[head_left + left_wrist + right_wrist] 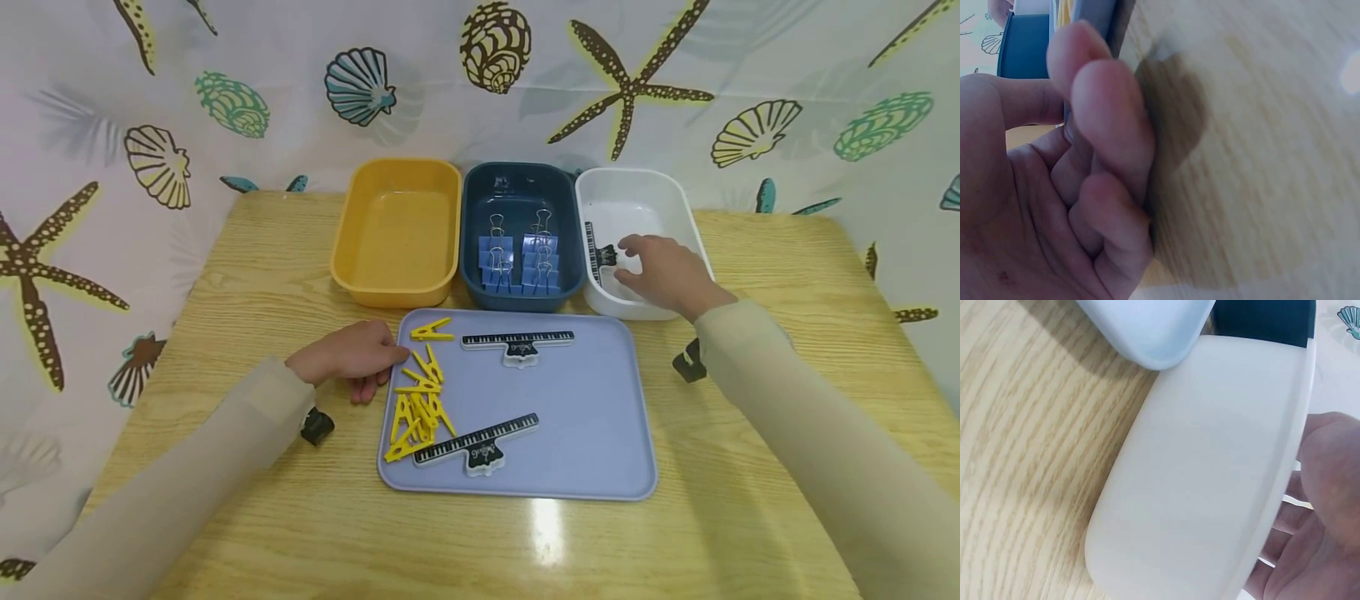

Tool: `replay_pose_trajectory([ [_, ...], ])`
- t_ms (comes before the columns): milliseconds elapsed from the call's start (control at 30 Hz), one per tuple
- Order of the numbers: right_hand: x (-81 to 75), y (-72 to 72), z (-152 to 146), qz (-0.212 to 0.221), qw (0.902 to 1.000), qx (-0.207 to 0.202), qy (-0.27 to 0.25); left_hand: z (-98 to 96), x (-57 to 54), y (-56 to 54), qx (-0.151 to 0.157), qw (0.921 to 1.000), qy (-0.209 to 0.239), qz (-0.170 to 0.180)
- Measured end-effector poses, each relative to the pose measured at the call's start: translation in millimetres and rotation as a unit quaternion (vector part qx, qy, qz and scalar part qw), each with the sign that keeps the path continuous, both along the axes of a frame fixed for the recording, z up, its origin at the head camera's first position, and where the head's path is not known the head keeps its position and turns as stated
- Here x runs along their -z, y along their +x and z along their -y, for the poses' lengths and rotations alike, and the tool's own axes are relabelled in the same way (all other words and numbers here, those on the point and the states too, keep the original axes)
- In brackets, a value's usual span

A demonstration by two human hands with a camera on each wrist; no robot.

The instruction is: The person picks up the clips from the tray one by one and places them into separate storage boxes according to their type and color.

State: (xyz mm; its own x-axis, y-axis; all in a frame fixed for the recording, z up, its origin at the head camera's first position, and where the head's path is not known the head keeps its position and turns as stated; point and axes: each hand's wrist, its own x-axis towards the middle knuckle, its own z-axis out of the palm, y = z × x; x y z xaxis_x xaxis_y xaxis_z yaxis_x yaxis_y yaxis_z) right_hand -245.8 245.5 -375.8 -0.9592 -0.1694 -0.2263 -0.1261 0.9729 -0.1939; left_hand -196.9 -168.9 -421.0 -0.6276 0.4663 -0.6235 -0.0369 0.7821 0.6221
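Note:
My right hand [663,271] hangs over the white bin [684,204], thumb and fingers spread apart. Just left of its fingertips, a black-and-white piano-key clip [592,254] lies against that bin's left wall. In the right wrist view the bin's outer wall [1191,462] hides part of the hand. At the grey-blue tray's [585,400] left rim rests my left hand [348,358]; a straight digit touches the rim, and the other fingers curl loosely by the tabletop. Yellow clothespins [427,408] are heaped beside it, with two more piano-key clips [517,340] on the tray.
Behind the tray, a yellow bin [397,296] and a dark blue bin [525,302] stand in a row with the white one. Several blue binder clips [542,262] lie in the dark blue bin. A shell-patterned cloth [435,108] hangs behind the wooden table [262,258].

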Motion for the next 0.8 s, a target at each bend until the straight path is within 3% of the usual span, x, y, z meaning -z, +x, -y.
replay_pose_trajectory([
  [333, -5.8, 10.7, 1, -0.041, 0.9989, -0.012, -0.021, -0.1, -1.5, 0.0, -0.004, 1.0, -0.002, 0.004],
  [800, -10.5, 23.9, 6, -0.05, 0.9979, -0.014, -0.039, -1.0, 0.0, -1.1, -0.003, 0.9999, -0.013, -0.004],
])
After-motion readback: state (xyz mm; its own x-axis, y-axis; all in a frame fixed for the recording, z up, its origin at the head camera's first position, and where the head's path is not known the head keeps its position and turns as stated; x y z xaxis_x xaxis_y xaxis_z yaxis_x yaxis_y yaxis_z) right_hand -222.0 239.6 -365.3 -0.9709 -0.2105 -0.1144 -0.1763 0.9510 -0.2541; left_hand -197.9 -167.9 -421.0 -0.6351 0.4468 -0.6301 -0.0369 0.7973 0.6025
